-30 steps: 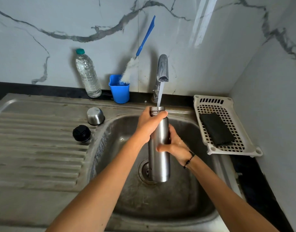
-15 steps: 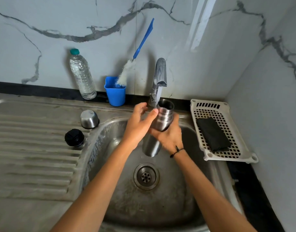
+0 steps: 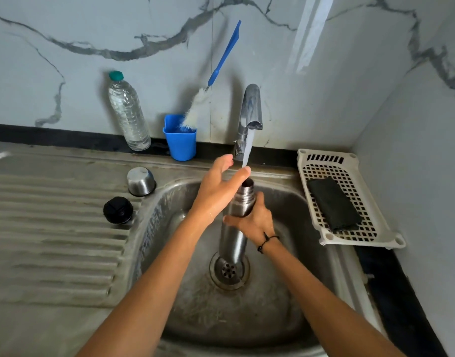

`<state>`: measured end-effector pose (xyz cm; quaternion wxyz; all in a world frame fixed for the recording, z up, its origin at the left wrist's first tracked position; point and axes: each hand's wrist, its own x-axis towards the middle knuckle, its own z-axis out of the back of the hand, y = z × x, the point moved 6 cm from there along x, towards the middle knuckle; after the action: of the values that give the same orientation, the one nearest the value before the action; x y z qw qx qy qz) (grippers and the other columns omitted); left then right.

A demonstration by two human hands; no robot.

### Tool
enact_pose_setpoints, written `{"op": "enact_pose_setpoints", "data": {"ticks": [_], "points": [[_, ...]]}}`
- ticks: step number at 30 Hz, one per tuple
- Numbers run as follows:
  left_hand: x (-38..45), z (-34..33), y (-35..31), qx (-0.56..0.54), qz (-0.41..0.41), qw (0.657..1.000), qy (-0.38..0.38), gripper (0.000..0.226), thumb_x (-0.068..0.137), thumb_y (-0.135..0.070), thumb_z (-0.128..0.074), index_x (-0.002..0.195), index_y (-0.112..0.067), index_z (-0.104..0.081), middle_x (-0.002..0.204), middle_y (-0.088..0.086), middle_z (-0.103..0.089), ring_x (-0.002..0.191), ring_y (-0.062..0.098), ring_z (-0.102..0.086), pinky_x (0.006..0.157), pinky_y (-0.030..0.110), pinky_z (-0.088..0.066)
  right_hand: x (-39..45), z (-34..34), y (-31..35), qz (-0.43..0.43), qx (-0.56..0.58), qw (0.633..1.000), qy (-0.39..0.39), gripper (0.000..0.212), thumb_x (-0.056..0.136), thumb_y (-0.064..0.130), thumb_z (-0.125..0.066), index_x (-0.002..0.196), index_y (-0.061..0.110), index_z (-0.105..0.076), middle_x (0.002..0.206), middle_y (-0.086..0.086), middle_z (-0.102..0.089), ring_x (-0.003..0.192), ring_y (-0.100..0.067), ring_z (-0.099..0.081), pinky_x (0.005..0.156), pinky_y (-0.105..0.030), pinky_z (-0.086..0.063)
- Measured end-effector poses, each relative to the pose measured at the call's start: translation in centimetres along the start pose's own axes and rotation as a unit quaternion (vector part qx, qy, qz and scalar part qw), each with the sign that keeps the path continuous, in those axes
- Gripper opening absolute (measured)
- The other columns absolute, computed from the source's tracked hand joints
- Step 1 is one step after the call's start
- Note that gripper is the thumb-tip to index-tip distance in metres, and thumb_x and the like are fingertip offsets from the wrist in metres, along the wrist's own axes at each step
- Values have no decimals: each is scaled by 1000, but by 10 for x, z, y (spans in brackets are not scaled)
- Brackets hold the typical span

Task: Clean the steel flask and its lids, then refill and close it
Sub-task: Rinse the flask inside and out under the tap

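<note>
Sink (image 3: 332,276) first: the steel basin sits at the right end of the worktop, its drain directly under the work, so any spill from rinsing lands where it should. Water runs from the tap (image 3: 251,109) at the basin's back edge. The flask (image 3: 234,238) hangs upright over the drain, mouth just below the stream, gripped round its shoulder by the right hand (image 3: 254,220), fingers wrapped tight on the steel. The left hand (image 3: 218,189) is spread, fingers apart and holding nothing, its thumb at the flask's mouth where the water falls. Judging from this, the rinse goes best if the mouth stays centred under the stream and the wet body is held firmly. The steel cup lid (image 3: 141,182) and black stopper (image 3: 118,210) wait on the drainboard by the basin's left rim, apparently not yet refitted.
</note>
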<state>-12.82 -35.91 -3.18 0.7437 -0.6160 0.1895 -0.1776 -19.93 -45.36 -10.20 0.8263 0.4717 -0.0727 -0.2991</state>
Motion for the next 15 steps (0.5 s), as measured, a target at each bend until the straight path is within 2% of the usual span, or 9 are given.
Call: {"op": "enact_pose_setpoints", "data": {"ticks": [2,3,6,7,9,11,12,15], "points": [[0,8,-1,-8,-5,1000,-27,54,90,-37,-60,139,-20,-43,140,-4,-48,127,9,-45,109,31,-35,1,13,5,25,58,996,-57,76,65,21,-85,122,16,-36,101,8,-54,92,-13,-58,82,-26,-47],[-1,11,0,-14,-1,999,-35,53,91,-36,-59,139,-20,-44,139,-4,-49,126,9,-46,107,29,-36,0,13,6,27,64,996,-54,77,65,20,-85,123,16,-35,102,9,-53,93,-12,-57,83,-25,-46],[-5,7,-1,-12,11,1000,-15,53,92,-37,-56,140,-18,-44,139,-4,-49,125,8,-45,99,23,-34,-7,-6,-4,11,-20,999,32,71,63,23,-86,113,19,-35,100,8,-53,102,-21,-61,79,-26,-47],[-6,5,-2,-7,10,1000,-7,52,93,-37,-56,139,-18,-44,137,-5,-50,123,7,-45,96,21,-34,-8,-6,-5,12,-34,999,36,71,62,25,-86,112,19,-36,99,8,-54,102,-23,-61,78,-26,-47],[-6,6,0,-15,10,1000,-14,43,94,-35,-55,132,-17,-50,123,-11,-57,114,3,-51,88,13,-37,-2,4,3,28,-9,1000,6,73,62,25,-86,116,18,-38,100,8,-55,99,-20,-61,80,-28,-49],[-6,8,3,-37,21,999,-32,28,96,-32,-52,121,-21,-55,102,-19,-58,95,-6,-55,70,2,-40,5,13,15,49,27,998,-32,79,63,23,-86,124,16,-37,103,8,-55,94,-14,-58,86,-29,-49],[-6,8,4,-51,28,997,-43,25,97,-31,-50,119,-21,-56,96,-20,-57,90,-7,-54,65,2,-41,6,11,19,52,29,998,-25,81,63,22,-86,126,16,-35,104,7,-56,94,-13,-57,87,-29,-49],[-7,3,5,-61,32,996,-48,29,97,-31,-48,122,-19,-59,99,-16,-58,93,-3,-54,72,10,-40,3,-6,11,24,-50,998,43,78,62,26,-86,122,17,-37,106,3,-59,100,-21,-61,84,-32,-51]]}}
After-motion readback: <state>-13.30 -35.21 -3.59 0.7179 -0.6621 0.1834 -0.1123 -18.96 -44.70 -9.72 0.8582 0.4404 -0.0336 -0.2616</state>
